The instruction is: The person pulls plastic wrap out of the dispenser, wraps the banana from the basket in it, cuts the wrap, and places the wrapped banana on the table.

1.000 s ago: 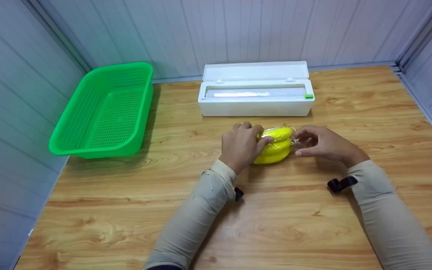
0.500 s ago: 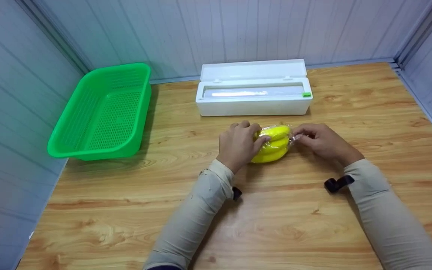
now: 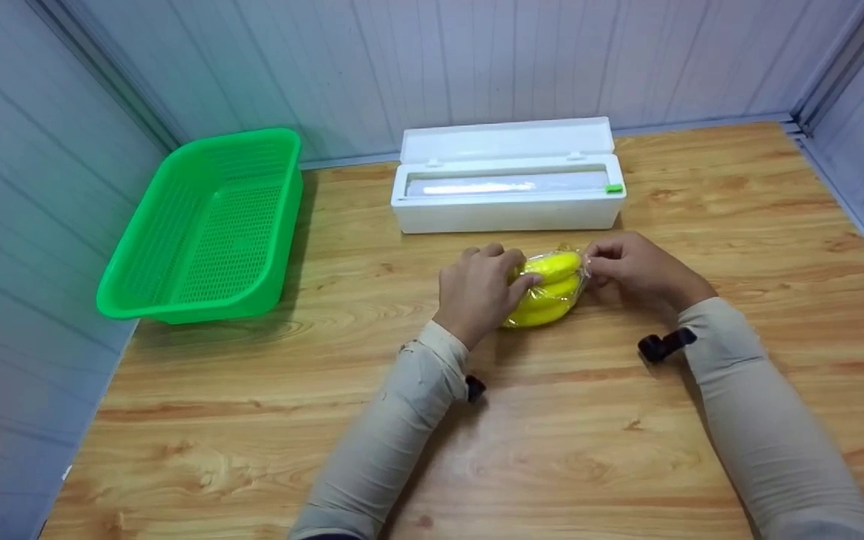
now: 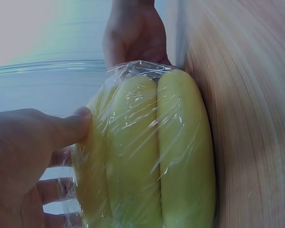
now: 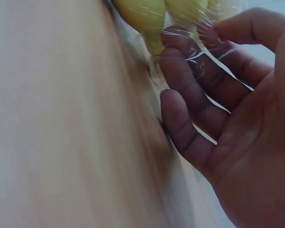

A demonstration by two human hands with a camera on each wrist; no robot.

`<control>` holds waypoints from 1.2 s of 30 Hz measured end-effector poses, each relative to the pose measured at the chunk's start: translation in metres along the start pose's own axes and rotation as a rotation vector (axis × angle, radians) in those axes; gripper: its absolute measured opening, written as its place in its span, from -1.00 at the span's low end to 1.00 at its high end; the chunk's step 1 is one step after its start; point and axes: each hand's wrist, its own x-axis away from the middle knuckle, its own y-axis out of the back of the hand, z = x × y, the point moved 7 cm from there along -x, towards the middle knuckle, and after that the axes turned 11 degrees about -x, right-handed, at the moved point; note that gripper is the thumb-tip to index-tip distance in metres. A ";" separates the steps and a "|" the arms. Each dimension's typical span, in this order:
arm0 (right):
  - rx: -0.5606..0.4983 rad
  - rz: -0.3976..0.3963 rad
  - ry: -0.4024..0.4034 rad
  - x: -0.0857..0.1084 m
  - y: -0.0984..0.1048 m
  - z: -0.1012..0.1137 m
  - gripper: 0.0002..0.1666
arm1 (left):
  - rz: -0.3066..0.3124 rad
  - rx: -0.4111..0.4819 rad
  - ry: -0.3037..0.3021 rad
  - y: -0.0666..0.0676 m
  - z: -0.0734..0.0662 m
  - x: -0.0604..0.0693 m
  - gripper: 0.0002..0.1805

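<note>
A bunch of yellow bananas (image 3: 544, 307) lies on the table, covered in clear plastic wrap (image 4: 133, 111) that looks creased and shiny. My left hand (image 3: 478, 291) grips the bunch from its left side; in the left wrist view the thumb (image 4: 69, 128) presses on the wrapped fruit and the other fingers reach round behind it. At the right end of the bunch, my right hand (image 3: 638, 270) pinches the loose wrap between thumb and fingers. Close up in the right wrist view, film stretches over the fingertips (image 5: 178, 40) beside the banana ends.
Behind the bananas stands a long white cling film box (image 3: 507, 216), its lid raised, with a film roll inside and a green slider at the right end. A green perforated basket (image 3: 271, 289) stands at the left. Panel walls border the wooden table (image 3: 552, 450).
My right hand has closed on the wrap at the end of the bunch and shifted slightly away from me and to the left. The left hand keeps its grip on the bananas.
</note>
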 end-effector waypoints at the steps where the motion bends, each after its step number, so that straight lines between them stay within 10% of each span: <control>1: 0.007 -0.008 -0.002 -0.001 0.001 0.000 -0.76 | 0.003 0.002 0.001 0.000 0.000 0.000 -0.53; 13: 0.159 -0.255 0.058 0.003 0.010 0.014 -0.76 | -0.021 0.039 -0.004 0.003 0.002 -0.002 -0.58; 25: -0.096 -0.058 0.082 0.008 -0.002 0.012 -0.64 | -0.021 0.006 -0.024 0.001 0.001 -0.001 -0.56; 36: -0.053 -0.162 0.170 0.008 0.001 0.012 -0.74 | 0.003 -0.008 -0.070 0.003 -0.001 -0.001 -0.55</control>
